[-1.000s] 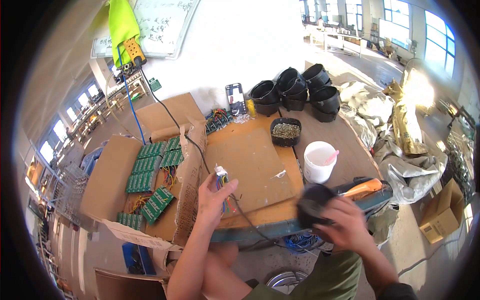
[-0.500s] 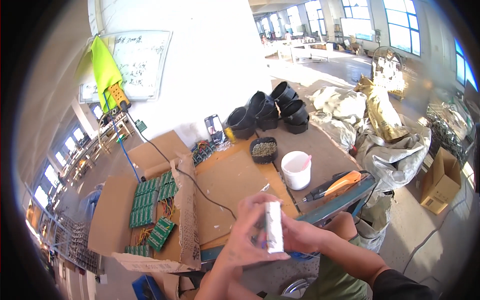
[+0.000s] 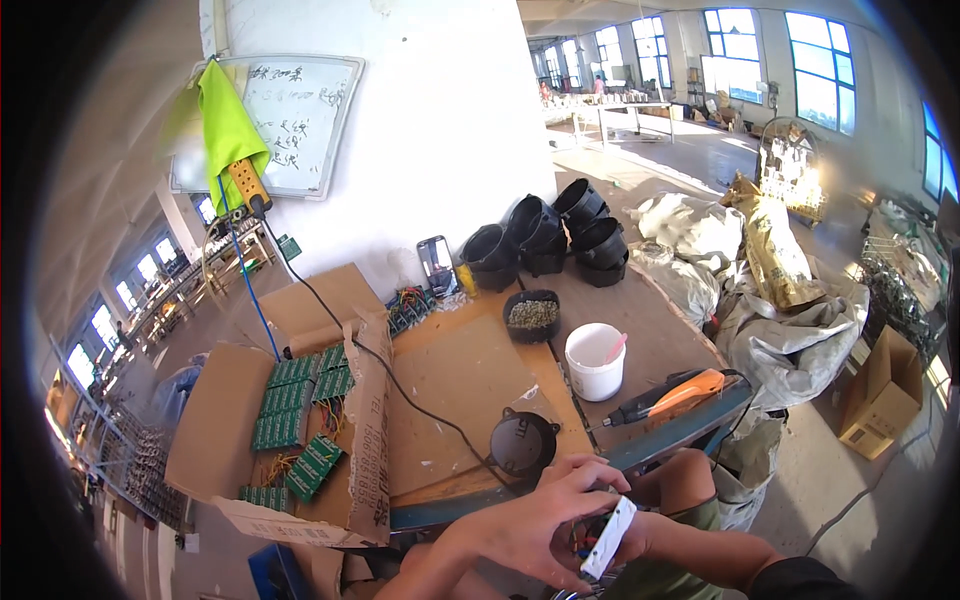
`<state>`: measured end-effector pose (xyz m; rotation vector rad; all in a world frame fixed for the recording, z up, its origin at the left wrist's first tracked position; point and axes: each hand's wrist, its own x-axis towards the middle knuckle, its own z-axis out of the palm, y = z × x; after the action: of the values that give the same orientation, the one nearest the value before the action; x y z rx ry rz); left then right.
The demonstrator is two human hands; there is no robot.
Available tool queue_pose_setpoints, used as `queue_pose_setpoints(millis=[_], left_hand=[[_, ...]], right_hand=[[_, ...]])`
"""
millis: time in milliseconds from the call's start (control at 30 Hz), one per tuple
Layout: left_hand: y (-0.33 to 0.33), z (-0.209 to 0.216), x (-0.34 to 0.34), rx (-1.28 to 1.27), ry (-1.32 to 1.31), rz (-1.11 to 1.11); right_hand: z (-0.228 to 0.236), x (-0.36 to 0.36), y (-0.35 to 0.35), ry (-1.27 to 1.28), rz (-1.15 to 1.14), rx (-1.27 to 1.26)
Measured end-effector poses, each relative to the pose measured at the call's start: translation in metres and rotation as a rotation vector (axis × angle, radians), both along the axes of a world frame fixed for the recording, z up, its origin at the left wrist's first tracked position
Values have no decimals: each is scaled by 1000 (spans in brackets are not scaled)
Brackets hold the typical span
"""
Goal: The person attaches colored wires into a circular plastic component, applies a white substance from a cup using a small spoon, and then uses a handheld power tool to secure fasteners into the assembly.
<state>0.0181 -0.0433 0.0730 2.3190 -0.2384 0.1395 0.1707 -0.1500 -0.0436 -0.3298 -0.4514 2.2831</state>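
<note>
Low at the table's front edge, my left hand [image 3: 540, 525] curls its fingers and thumb around a small block with a white side [image 3: 608, 538]. Red and blue bits, perhaps wires, show in the gap between the fingers and the block. My right hand [image 3: 637, 538] is closed against the block's other side, its fingers mostly hidden. On the table just beyond the hands lies a round black cap [image 3: 523, 443] with small side tabs. To its right rests an orange and black power screwdriver [image 3: 670, 395], its tip pointing left.
An open cardboard box [image 3: 215, 425] at left holds green circuit boards [image 3: 283, 415]. A black cable [image 3: 400, 385] crosses the table. Behind stand a white tub [image 3: 594, 378], a black bowl of small screws [image 3: 532, 316], black pots [image 3: 540, 235] and a phone [image 3: 437, 262]. Sacks [image 3: 790, 345] lie at right.
Both hands have moved down and right with the block, which is now tilted. The black cap has come into view where the hands were. The whole view has shifted slightly.
</note>
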Motion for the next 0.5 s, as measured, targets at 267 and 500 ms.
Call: queue_pose_setpoints(millis=[267,500], left_hand=[[12,9,-2,-262,191,-4],[29,-52,-47,-316,-96,1050]], right_hand=[[-35,19,23,-307,-200,440],[71,98,15,-768,-739,349]])
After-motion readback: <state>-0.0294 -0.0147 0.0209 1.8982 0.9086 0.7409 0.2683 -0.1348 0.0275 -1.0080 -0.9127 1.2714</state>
